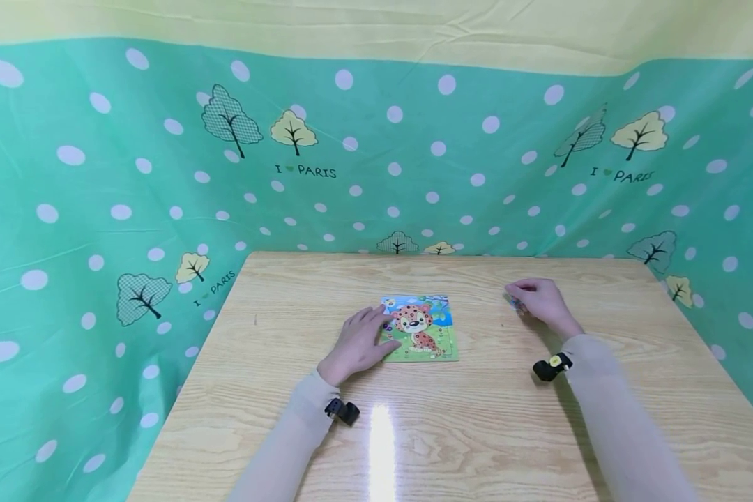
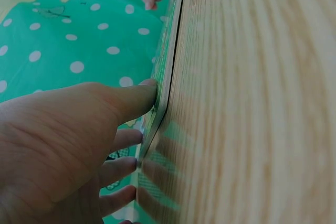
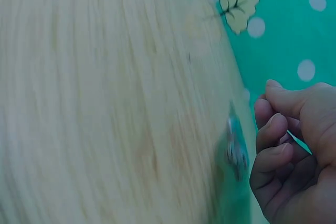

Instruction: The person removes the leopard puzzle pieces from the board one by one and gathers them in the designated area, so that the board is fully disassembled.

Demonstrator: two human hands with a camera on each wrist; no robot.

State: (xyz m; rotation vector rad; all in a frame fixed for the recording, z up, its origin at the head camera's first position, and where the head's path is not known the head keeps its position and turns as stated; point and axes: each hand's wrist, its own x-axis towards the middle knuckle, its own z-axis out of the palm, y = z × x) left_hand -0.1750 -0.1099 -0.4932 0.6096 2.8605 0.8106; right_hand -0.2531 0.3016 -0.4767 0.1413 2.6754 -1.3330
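Note:
A square picture board with a spotted leopard cub on blue and green lies on the wooden table. My left hand rests on its left side, fingers spread and fairly straight. In the left wrist view, the left thumb touches the edge of the thin board. To the right of the board, my right hand hovers low, fingers curled and thumb near the index finger. Just below those fingers is a small, shiny, colourful thing, blurred in the right wrist view; whether the fingers pinch anything is hidden.
The glossy wooden table reflects a bright light strip near its front. Behind it and at both sides hangs a green dotted curtain with printed trees. Each wrist wears a small black camera.

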